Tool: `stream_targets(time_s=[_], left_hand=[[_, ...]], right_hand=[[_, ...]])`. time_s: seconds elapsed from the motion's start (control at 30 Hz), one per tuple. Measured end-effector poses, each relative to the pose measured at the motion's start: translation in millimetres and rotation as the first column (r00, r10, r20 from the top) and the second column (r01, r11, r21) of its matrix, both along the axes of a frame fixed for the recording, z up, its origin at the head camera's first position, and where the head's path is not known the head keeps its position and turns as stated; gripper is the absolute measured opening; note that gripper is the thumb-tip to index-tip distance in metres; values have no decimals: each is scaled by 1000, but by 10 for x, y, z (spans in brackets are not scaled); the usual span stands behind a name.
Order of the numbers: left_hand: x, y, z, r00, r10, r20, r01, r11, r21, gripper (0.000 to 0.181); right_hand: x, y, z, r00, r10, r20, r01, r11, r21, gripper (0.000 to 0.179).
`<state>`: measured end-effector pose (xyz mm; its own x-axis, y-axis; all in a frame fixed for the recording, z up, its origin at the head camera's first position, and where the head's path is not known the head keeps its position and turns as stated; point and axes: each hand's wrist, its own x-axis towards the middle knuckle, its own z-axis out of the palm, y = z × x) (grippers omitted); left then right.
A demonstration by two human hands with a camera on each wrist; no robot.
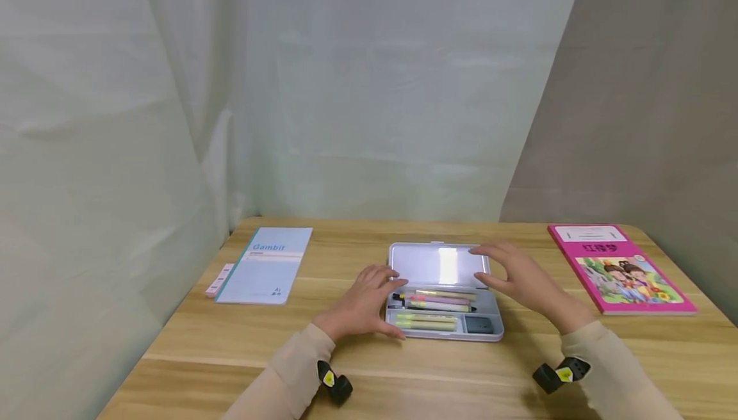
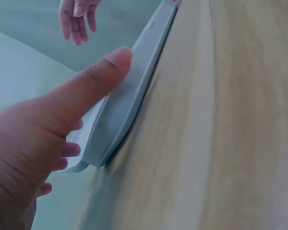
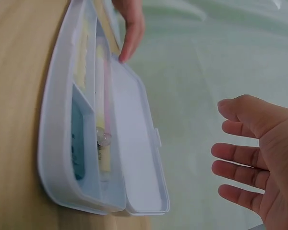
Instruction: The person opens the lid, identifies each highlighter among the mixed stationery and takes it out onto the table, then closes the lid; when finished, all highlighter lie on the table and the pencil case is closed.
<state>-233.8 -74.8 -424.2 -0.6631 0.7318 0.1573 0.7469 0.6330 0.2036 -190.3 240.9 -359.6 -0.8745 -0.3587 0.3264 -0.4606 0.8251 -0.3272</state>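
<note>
A white pencil case (image 1: pixel 487 335) lies on the table with its lid (image 1: pixel 415 265) folded back. Pens and markers (image 1: pixel 441 305) fill its long compartment. In front of them are several yellow sticks (image 1: pixel 426 323), beside a dark grey block (image 1: pixel 478 324) in the small right compartment. My left hand (image 1: pixel 363 305) is at the case's left end, thumb by the front left corner and fingers spread toward the hinge side. The thumb (image 2: pixel 93 84) overlaps the case's side wall in the left wrist view. My right hand (image 1: pixel 521 282) hovers by the lid's right end, fingers apart, holding nothing.
On the left lies a light blue notebook (image 1: pixel 262 273) marked "Gambit", partly over a small pink-and-white item (image 1: pixel 219 281). A pink picture-covered book (image 1: pixel 623 273) lies at the right. Pale curtains (image 1: pixel 380 87) hang behind the wooden table (image 1: pixel 438 381).
</note>
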Motion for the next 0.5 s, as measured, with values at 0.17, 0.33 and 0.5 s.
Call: stream_targets(time_s=[0.17, 0.33, 0.5], left_hand=[[-9, -8, -36, 1000, 1, -29, -1, 1000, -13, 100], [-15, -3, -60, 1000, 8, -27, -8, 1000, -25, 99], [-5, -15, -82, 1000, 17, -24, -17, 1000, -23, 98]], right_hand=[[98, 10, -51, 999, 0, -39, -1, 1000, -21, 36], [145, -11, -133, 996, 23, -92, -25, 999, -26, 28], [145, -47, -202, 997, 51, -59, -54, 998, -46, 23]])
